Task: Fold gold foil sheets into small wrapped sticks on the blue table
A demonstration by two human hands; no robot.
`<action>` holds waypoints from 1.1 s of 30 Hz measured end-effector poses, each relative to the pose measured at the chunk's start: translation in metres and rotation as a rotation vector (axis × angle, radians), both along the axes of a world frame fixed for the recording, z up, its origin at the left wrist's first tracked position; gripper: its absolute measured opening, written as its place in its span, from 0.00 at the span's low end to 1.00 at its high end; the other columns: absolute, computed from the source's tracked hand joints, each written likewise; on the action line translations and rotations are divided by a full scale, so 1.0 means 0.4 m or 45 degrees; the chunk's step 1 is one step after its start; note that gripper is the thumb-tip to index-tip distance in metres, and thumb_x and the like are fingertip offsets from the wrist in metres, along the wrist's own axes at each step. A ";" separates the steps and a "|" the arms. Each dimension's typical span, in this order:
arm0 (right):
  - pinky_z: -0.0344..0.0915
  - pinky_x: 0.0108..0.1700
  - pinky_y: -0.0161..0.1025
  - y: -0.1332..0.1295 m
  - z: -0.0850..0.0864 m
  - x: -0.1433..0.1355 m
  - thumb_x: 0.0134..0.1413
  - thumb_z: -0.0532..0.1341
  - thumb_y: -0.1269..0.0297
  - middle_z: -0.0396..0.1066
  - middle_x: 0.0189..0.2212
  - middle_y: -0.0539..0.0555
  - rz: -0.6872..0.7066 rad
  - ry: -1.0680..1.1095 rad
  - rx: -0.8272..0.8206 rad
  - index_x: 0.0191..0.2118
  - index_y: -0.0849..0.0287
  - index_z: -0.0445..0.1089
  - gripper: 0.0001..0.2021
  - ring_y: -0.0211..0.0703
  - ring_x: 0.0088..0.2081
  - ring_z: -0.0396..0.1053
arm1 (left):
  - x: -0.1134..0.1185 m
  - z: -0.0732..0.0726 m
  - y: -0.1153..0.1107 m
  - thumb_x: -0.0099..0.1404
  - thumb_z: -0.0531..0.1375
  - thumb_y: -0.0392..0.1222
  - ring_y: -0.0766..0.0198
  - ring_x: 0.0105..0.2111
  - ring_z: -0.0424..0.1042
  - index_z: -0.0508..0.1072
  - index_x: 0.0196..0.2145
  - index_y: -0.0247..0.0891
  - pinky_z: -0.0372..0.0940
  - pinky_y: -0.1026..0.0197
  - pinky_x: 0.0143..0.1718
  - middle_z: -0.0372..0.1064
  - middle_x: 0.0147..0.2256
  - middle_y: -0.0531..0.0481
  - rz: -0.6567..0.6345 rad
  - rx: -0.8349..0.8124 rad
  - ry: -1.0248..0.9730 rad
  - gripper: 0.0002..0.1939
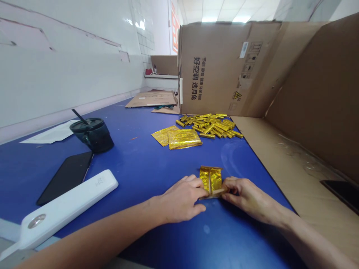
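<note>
A small sheet of gold foil paper (215, 178) lies on the blue table, its sides folded in to a seam down the middle and its near edge partly turned up. At its left near corner, my left hand (185, 198) has its fingers curled onto the paper, the thumb lower down over the table. My right hand (244, 196) pinches the right near corner between thumb and fingers. Beyond the hands lie flat gold foil sheets (185, 139) in two overlapping stacks. Farther back is a heap of rolled gold foil tubes (214, 126).
To the left stand a dark cup with a straw (95, 136), a black phone (67, 177) and a long white device (70, 201). A large cardboard box (224, 67) rises behind the heap, with more cardboard (288, 157) along the right edge. Flat cardboard (153, 99) lies at the back.
</note>
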State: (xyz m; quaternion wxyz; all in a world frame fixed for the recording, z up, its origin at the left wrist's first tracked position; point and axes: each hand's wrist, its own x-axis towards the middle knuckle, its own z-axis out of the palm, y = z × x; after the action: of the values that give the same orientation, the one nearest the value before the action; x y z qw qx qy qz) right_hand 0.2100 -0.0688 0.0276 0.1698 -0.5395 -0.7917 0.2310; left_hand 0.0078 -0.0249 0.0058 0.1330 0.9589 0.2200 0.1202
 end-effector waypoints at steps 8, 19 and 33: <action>0.54 0.25 0.31 0.009 -0.021 0.008 0.50 0.52 0.65 0.63 0.22 0.48 -0.076 -0.034 -0.099 0.22 0.60 0.63 0.09 0.34 0.24 0.59 | 0.021 0.003 0.023 0.58 0.54 0.35 0.65 0.34 0.63 0.71 0.31 0.36 0.56 0.64 0.36 0.66 0.29 0.52 0.200 -0.302 -0.114 0.06; 0.53 0.25 0.30 0.014 -0.035 0.006 0.44 0.52 0.73 0.62 0.21 0.46 -0.177 0.122 -0.135 0.29 0.58 0.60 0.04 0.34 0.24 0.59 | 0.037 -0.004 0.028 0.54 0.51 0.34 0.67 0.26 0.64 0.65 0.34 0.39 0.55 0.66 0.26 0.65 0.25 0.56 0.421 -0.478 -0.151 0.08; 0.54 0.25 0.32 0.017 -0.047 0.000 0.45 0.53 0.71 0.62 0.19 0.45 -0.260 0.063 -0.058 0.31 0.56 0.56 0.05 0.36 0.22 0.60 | 0.063 -0.014 -0.019 0.56 0.47 0.31 0.57 0.31 0.64 0.60 0.39 0.35 0.59 0.56 0.33 0.65 0.30 0.47 0.429 0.175 0.191 0.12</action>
State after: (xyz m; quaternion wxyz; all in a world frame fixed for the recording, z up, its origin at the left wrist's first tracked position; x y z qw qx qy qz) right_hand 0.2101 -0.0621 0.0089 0.1999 -0.6153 -0.7226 0.2436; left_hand 0.0331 -0.0325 0.0002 0.0286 0.9216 0.3779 0.0836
